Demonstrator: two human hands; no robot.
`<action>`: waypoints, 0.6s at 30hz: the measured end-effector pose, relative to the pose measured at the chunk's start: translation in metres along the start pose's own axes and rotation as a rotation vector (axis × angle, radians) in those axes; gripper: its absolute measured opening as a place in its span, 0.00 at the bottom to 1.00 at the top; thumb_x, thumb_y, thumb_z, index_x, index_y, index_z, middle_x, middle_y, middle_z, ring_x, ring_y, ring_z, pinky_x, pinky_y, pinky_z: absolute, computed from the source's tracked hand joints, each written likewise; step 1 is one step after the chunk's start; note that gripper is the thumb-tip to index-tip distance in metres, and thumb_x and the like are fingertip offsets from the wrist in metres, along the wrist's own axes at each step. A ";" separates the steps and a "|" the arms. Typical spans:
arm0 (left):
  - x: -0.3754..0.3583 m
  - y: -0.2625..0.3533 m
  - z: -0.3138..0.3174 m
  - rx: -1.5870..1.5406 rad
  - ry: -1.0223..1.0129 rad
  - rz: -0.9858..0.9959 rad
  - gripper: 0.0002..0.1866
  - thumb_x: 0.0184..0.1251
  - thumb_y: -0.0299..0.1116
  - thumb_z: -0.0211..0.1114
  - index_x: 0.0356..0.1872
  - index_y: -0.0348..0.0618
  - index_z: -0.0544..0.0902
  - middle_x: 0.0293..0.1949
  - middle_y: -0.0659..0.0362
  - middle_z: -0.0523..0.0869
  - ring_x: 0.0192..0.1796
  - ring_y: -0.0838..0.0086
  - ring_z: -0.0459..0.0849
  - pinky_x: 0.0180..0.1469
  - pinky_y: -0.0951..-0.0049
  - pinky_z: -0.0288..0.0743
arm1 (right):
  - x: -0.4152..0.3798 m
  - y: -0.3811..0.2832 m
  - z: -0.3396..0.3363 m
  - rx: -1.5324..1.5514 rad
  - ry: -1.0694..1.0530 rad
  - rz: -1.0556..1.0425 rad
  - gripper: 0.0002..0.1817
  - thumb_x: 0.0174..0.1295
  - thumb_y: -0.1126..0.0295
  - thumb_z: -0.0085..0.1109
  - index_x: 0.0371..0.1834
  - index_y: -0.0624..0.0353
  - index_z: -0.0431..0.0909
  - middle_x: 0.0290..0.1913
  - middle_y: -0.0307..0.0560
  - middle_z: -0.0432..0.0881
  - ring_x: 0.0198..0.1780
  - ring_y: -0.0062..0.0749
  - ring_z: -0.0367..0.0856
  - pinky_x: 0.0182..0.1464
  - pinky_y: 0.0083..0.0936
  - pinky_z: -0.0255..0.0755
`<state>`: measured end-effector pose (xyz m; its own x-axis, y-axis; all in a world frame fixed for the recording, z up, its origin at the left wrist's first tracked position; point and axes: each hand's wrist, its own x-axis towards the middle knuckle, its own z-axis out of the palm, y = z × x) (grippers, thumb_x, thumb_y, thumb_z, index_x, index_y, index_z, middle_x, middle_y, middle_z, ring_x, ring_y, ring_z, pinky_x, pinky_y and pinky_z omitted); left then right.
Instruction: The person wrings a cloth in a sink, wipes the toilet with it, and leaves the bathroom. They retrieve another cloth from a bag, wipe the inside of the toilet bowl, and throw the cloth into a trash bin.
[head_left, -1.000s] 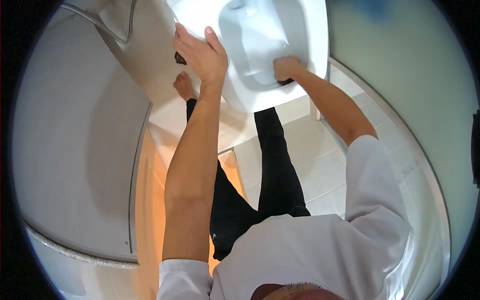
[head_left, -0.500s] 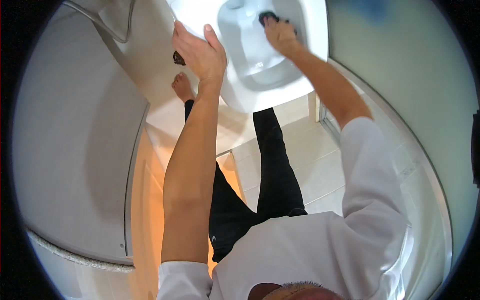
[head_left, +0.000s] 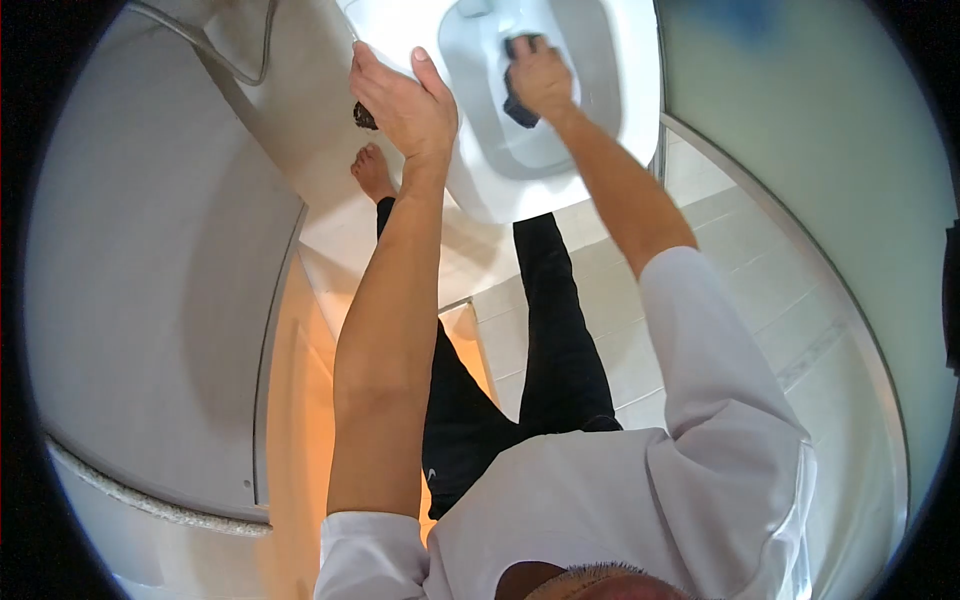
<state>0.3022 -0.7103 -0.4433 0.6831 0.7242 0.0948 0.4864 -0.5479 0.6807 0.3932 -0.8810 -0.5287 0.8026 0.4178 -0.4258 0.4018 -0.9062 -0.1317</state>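
Observation:
A white basin (head_left: 478, 190) fills the top middle of the head view. Inside it, my right hand (head_left: 541, 78) presses a dark cloth (head_left: 518, 108) against the inner surface, its fingers bent over the cloth's upper part. The cloth's lower end sticks out to the left of the hand. My left hand (head_left: 408, 105) rests at the basin's left edge, fingers stretched and thumb apart, with nothing held in it.
A dark brown object (head_left: 364, 116) shows left of my left hand, above my bare foot (head_left: 372, 172). A grey hose (head_left: 225, 66) hangs at the upper left. A pale panel (head_left: 150, 270) stands at left, a frosted glass panel (head_left: 820, 140) at right.
My right hand has moved left and slightly down inside the basin with the dark cloth, and more of the cloth now shows. My left hand has hardly moved.

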 end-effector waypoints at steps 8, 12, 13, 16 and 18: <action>0.001 -0.003 -0.006 -0.030 -0.011 -0.027 0.37 0.78 0.40 0.57 0.74 0.20 0.54 0.68 0.27 0.64 0.69 0.36 0.64 0.71 0.43 0.60 | -0.108 -0.019 -0.150 0.809 -0.360 -0.065 0.16 0.65 0.59 0.60 0.55 0.47 0.84 0.47 0.49 0.87 0.49 0.49 0.84 0.54 0.37 0.77; -0.002 0.003 -0.014 -0.014 -0.048 -0.025 0.36 0.78 0.39 0.56 0.73 0.19 0.54 0.69 0.27 0.62 0.70 0.36 0.62 0.73 0.42 0.57 | -0.198 0.199 -0.195 1.075 -0.321 0.465 0.15 0.66 0.66 0.59 0.51 0.63 0.84 0.44 0.49 0.87 0.47 0.39 0.87 0.52 0.37 0.80; 0.001 0.005 -0.011 -0.016 -0.053 -0.024 0.36 0.79 0.39 0.56 0.74 0.19 0.54 0.70 0.27 0.61 0.70 0.36 0.62 0.73 0.42 0.56 | -0.222 0.285 -0.170 0.890 -0.352 0.553 0.14 0.68 0.68 0.57 0.50 0.64 0.85 0.41 0.50 0.88 0.45 0.37 0.88 0.49 0.38 0.81; 0.000 0.013 -0.020 0.076 -0.026 -0.007 0.36 0.79 0.39 0.55 0.74 0.18 0.54 0.71 0.26 0.60 0.72 0.37 0.61 0.74 0.39 0.54 | -0.242 0.227 -0.267 0.036 -0.144 0.340 0.17 0.68 0.64 0.62 0.54 0.65 0.83 0.46 0.58 0.89 0.48 0.46 0.88 0.54 0.37 0.78; -0.027 0.044 -0.033 0.028 -0.061 0.061 0.36 0.77 0.39 0.58 0.75 0.23 0.58 0.71 0.30 0.64 0.73 0.39 0.62 0.75 0.38 0.51 | -0.253 0.184 -0.290 0.171 -0.090 0.515 0.20 0.68 0.63 0.63 0.57 0.65 0.82 0.48 0.58 0.89 0.52 0.43 0.87 0.57 0.36 0.77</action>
<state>0.2871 -0.7400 -0.3918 0.7431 0.6630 0.0902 0.4579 -0.6022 0.6540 0.3916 -1.1342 -0.1850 0.8325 -0.0827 -0.5477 -0.1160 -0.9929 -0.0263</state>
